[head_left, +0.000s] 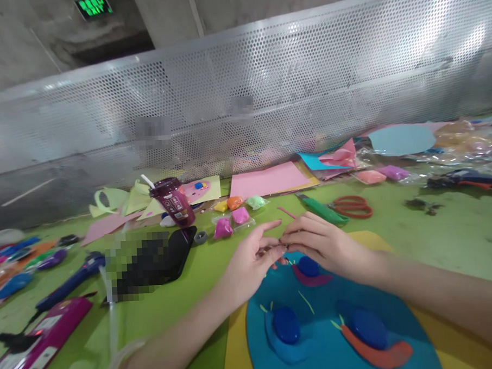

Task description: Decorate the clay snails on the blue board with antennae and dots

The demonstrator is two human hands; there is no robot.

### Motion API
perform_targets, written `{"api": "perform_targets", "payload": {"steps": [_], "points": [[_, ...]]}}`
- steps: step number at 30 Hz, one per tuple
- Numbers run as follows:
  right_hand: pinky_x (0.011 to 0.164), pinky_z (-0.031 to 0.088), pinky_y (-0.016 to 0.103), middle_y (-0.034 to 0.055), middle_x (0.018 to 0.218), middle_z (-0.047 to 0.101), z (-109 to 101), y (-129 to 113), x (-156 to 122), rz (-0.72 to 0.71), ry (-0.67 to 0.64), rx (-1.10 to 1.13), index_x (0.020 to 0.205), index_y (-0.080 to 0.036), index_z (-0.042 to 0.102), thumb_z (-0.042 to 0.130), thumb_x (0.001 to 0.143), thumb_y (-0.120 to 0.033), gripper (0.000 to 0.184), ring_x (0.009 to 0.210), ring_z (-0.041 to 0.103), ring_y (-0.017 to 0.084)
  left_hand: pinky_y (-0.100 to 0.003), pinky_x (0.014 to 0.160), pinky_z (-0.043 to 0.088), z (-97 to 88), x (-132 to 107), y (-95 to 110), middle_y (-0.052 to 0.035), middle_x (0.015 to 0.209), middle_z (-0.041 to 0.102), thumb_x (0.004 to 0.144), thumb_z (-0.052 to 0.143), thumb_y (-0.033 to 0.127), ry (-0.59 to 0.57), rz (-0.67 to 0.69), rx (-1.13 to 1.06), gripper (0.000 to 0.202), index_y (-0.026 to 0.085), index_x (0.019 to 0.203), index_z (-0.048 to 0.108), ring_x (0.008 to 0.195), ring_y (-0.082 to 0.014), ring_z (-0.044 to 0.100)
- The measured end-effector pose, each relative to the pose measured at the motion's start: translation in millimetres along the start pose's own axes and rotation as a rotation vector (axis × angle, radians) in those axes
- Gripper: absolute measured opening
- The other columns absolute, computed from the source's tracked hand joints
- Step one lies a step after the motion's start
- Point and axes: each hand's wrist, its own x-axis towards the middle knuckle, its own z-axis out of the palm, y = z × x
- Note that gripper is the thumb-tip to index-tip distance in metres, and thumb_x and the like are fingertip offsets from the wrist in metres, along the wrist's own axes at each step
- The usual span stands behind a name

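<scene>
My left hand [253, 257] and my right hand [317, 241] meet fingertip to fingertip just above the far edge of a blue paper disc [325, 322]. Both pinch something tiny between their fingertips; I cannot make it out. The disc lies on a yellow sheet [235, 353] and carries three clay snails with blue shells: one right under my hands [309, 269], one at the lower left [284, 324], one at the lower right with an orange body [370, 337].
On the green table lie small clay bags [231, 218], a purple cup [173, 201], a black phone [171, 253], red-handled scissors [351, 206], a green cutter [322, 211], pink paper [268, 179] and glue guns [66, 285] at left. A perforated metal barrier [266, 96] runs behind.
</scene>
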Motion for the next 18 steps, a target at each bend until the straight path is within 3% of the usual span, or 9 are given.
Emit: {"api": "perform_targets", "payload": {"steps": [7, 11, 15, 18], "points": [[0.072, 0.046, 0.031, 0.0059, 0.079, 0.062, -4.1, 3.8, 2.3, -0.069, 0.038, -0.026, 0.085, -0.014, 0.059, 0.055, 0.086, -0.021, 0.008, 0.077, 0.053, 0.015, -0.027, 0.059, 0.045, 0.8, 1.8, 2.7, -0.0014, 0.075, 0.063, 0.086, 0.053, 0.026, 0.024, -0.028, -0.003, 0.041, 0.016, 0.123, 0.042, 0.067, -0.0159, 0.060], [0.068, 0.046, 0.029, 0.0048, 0.075, 0.059, -21.2, 19.0, 8.6, 0.141, 0.047, 0.051, 0.076, -0.016, 0.057, 0.057, 0.084, -0.025, 0.012, 0.075, 0.054, 0.015, -0.026, 0.059, 0.046, -1.5, 3.5, 0.4, -0.0050, 0.088, 0.066, 0.087, 0.050, 0.026, 0.067, -0.055, -0.002, 0.035, 0.015, 0.120, 0.044, 0.066, -0.0133, 0.059], [0.067, 0.044, 0.030, 0.0029, 0.075, 0.059, -42.9, 52.6, 7.3, 0.381, 0.005, -0.010, 0.073, -0.019, 0.056, 0.059, 0.081, -0.032, 0.016, 0.072, 0.054, 0.016, -0.026, 0.061, 0.047, -3.0, 5.0, -2.7, -0.0062, 0.093, 0.066, 0.086, 0.049, 0.024, 0.100, -0.107, 0.021, 0.030, 0.015, 0.115, 0.046, 0.067, -0.0133, 0.060], [0.066, 0.044, 0.031, 0.0034, 0.075, 0.059, -48.2, 75.3, 0.5, 0.409, -0.062, -0.118, 0.073, -0.018, 0.057, 0.059, 0.080, -0.035, 0.018, 0.073, 0.053, 0.017, -0.027, 0.061, 0.046, -3.1, 5.4, -4.4, -0.0064, 0.093, 0.067, 0.086, 0.048, 0.023, 0.070, -0.113, 0.022, 0.028, 0.016, 0.113, 0.048, 0.067, -0.0137, 0.060]]}}
